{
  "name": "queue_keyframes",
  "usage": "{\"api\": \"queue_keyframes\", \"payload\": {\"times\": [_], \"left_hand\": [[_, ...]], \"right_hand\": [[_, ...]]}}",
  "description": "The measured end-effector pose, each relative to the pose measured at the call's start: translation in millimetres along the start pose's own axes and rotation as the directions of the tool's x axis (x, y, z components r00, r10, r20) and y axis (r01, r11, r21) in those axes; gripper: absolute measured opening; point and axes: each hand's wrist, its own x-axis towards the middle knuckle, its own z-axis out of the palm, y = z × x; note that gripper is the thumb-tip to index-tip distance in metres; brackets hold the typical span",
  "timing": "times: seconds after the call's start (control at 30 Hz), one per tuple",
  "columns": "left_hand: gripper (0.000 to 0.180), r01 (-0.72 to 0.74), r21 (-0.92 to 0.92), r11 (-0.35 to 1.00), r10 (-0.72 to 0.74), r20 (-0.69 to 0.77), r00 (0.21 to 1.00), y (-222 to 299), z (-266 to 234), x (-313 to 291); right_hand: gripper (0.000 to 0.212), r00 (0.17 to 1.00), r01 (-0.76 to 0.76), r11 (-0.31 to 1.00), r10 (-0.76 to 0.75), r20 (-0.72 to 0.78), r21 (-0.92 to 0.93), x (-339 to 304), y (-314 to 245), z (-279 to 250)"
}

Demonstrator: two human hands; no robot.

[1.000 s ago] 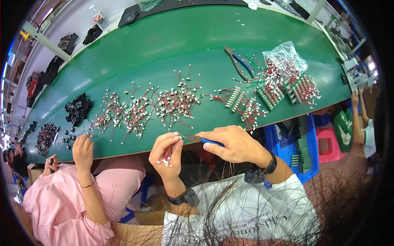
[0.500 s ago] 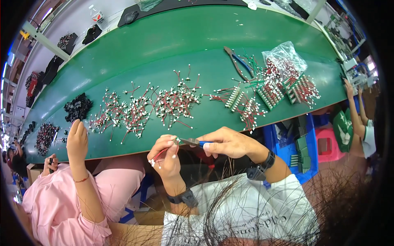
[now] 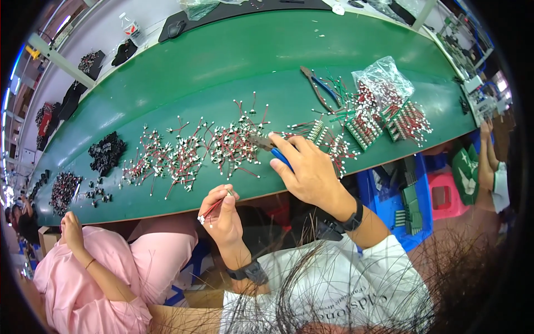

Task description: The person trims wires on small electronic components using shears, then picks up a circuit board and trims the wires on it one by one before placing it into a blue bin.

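Observation:
My left hand (image 3: 223, 220) is closed in a pinch at the table's front edge. Between its fingertips is a small wired circuit board (image 3: 209, 212) with red wires and white plugs hanging down; most of the board is hidden. My right hand (image 3: 312, 172) grips blue-handled pliers (image 3: 281, 159), held above the table with the jaws pointing left. The jaws overlap a loose pile of small wired boards (image 3: 231, 139) in the picture; whether they touch it I cannot tell. Just beyond that hand lie green board panels with wires (image 3: 364, 131).
Another pair of pliers (image 3: 321, 89) lies toward the back of the green table (image 3: 200, 61), near a clear plastic bag (image 3: 384, 75). Black parts (image 3: 107, 153) are heaped at left. A co-worker in pink (image 3: 103, 273) sits at left. A blue crate (image 3: 420, 236) stands below at right.
My right hand has carried the pliers away from my left hand, up and over the table. My left hand still pinches the wired board. The co-worker's raised hand has come down.

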Motion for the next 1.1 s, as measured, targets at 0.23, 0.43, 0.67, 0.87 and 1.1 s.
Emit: {"api": "queue_keyframes", "payload": {"times": [0.23,0.43,0.67,0.87,1.1], "left_hand": [[0.021,-0.005,0.177,0.984,0.004,0.004,1.000,1,9,0],[0.018,-0.093,0.455,0.886,0.065,0.076,0.995,10,20,2],[0.018,-0.099,0.450,0.888,0.071,0.077,0.994,10,25,2],[0.017,-0.143,0.517,0.844,0.087,0.131,0.988,12,25,2],[0.017,-0.146,0.517,0.844,0.078,0.151,0.985,14,26,3]], "right_hand": [[0.039,0.938,-0.031,0.956,-0.074,0.338,0.293,-27,2,-23],[0.038,0.902,-0.038,0.953,-0.097,0.421,0.301,-29,1,-26],[0.037,0.889,-0.023,0.955,-0.116,0.442,0.297,-30,5,-25],[0.037,0.885,-0.023,0.965,-0.103,0.454,0.263,-29,6,-26],[0.036,0.887,-0.003,0.957,-0.132,0.443,0.291,-30,6,-23]]}}
